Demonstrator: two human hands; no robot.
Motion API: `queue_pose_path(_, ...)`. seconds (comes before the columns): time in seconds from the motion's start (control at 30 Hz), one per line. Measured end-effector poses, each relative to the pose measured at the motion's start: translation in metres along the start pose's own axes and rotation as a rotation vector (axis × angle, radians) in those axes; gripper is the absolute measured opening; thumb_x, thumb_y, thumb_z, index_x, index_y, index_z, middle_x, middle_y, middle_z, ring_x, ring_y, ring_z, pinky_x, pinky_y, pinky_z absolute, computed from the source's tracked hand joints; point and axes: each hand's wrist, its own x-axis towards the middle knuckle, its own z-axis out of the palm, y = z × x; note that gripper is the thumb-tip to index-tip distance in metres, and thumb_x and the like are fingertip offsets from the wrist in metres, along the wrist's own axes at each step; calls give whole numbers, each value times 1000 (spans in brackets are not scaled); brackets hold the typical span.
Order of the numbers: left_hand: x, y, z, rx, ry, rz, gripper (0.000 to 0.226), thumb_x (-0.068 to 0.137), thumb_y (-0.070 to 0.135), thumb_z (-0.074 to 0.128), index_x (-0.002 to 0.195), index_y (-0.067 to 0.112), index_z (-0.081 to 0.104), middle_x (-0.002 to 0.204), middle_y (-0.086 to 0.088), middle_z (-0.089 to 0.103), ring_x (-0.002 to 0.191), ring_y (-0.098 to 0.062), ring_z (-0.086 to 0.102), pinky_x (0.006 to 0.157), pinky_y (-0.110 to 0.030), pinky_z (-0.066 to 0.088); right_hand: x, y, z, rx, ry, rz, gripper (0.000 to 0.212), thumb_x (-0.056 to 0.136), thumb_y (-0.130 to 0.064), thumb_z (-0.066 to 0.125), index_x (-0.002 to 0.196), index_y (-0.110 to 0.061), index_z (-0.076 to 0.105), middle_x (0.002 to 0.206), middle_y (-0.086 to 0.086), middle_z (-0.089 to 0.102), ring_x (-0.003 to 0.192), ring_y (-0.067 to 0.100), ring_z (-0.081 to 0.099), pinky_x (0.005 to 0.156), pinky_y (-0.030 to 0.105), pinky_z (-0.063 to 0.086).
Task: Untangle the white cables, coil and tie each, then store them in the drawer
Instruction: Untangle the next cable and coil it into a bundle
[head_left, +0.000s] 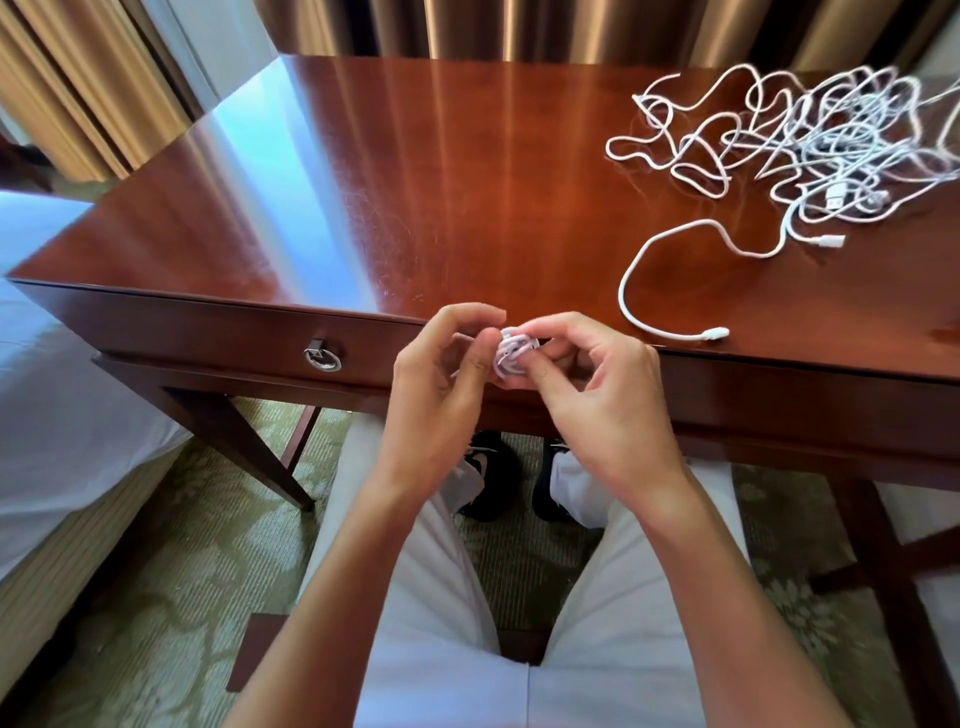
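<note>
A small coiled white cable (511, 353) sits between my two hands, just in front of the desk's front edge. My left hand (441, 384) pinches it from the left with curled fingers. My right hand (597, 384) pinches it from the right with thumb and fingertips. A tangled pile of white cables (810, 140) lies at the desk's far right, with one loose cable end (717, 333) trailing toward the front edge. The drawer (234, 332) in the desk front is closed, with a metal ring pull (322, 357).
The glossy wooden desk (415, 182) stands before curtains. A bed (62, 405) is at the left. My legs in white trousers and dark shoes are under the desk, on patterned carpet. A wooden chair edge shows below.
</note>
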Motion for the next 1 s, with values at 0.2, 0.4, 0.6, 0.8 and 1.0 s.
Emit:
queue_pose_path(0.2,13,3,-22,-73,-269,-112,7,90,0,69,97,0,71,85,-17,68,64,-22,66,66,-31,55,0,5,-13,56,-143,31,7,88,-3,75,92,-8,73,82,-1,77,79,12,76,77,32,63)
queue_pose_path(0.4,17,-3,-21,177,-282,-92,14,89,11,68,81,22,66,68,7,63,59,-9,56,58,-29,45,-3,10,-12,154,-170,72,8,87,-3,76,92,-9,72,82,6,76,79,22,76,77,47,63)
queue_pose_path(0.6,4,6,-2,298,-106,105,19,84,-12,53,85,7,60,74,6,60,65,-7,54,63,-18,40,-8,12,5,112,52,17,23,80,-32,85,87,-22,66,80,11,62,60,8,44,53,32,42)
queue_pose_path(0.8,2,5,7,132,13,25,24,98,4,48,89,26,50,79,-2,65,60,-23,62,54,-46,55,-6,17,16,20,224,-71,18,85,-31,79,87,-24,62,89,-4,54,65,10,49,60,29,46)
queue_pose_path(1.0,0,10,10,-76,59,-47,25,104,-1,42,88,18,45,78,1,72,58,-17,64,57,-28,55,-11,18,19,-20,220,-120,10,95,-19,66,101,-12,63,110,-4,65,109,17,64,86,45,57)
